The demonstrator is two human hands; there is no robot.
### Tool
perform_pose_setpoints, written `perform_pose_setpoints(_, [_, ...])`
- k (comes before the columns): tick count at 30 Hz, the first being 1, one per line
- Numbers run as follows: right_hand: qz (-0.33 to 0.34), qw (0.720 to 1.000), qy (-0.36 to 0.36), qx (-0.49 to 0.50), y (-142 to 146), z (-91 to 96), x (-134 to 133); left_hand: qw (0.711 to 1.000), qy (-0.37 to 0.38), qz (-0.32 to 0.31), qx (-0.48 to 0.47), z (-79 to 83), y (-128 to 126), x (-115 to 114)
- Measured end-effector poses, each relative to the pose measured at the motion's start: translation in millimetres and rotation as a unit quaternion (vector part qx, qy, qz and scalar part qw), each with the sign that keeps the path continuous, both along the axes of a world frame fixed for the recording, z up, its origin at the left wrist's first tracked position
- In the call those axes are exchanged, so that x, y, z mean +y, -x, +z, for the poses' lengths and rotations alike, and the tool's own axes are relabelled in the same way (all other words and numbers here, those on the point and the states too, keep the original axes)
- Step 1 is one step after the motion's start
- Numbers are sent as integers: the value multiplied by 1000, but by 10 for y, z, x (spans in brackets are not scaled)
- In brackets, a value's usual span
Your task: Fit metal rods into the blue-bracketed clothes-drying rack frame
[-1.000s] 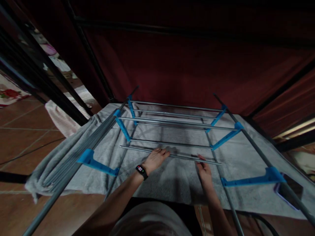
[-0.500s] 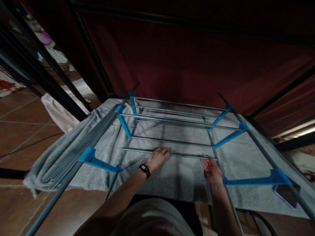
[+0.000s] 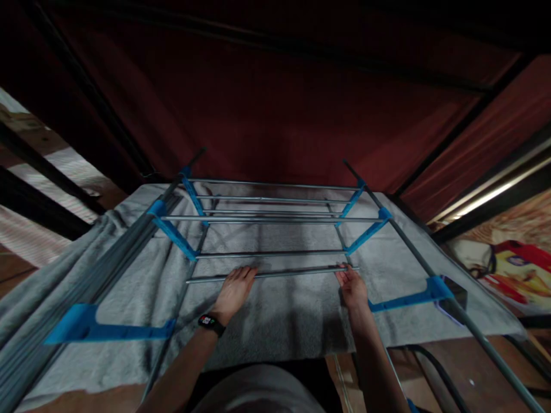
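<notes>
Dark red cloth [image 3: 275, 115] hangs matte and folded behind everything, and brown tile floor [image 3: 473, 373] shows at the edges. On the floor lies a grey towel [image 3: 275, 327], nubbly and soft, rumpled at its left side. Over it stands a rack [image 3: 404, 241] of thin, shiny metal tubes joined by smooth blue plastic brackets [image 3: 172, 230]. One loose rod [image 3: 293, 272], round and slim, lies across the towel near me. My left hand [image 3: 235, 289] is spread flat with the fingertips on the rod, a black watch [image 3: 210, 323] at the wrist. My right hand [image 3: 353, 287] touches the rod's right end; whether those fingers grip it, I cannot tell.
</notes>
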State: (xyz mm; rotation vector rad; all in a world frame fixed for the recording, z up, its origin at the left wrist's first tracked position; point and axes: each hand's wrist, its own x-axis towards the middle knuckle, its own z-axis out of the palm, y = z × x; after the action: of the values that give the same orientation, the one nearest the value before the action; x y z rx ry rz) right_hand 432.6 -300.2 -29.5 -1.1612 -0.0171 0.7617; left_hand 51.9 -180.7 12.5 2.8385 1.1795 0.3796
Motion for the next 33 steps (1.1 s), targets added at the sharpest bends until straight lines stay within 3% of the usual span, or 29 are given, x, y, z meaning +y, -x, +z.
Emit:
perform_pose_setpoints(14, [-24,998,-44,-24,3,127,-22,998,8,-24,-66,-54,59,31])
perform_pose_setpoints(33, [-3,997,-55,-55,-1,81,-32,997,12,-37,-73,-86,74,49])
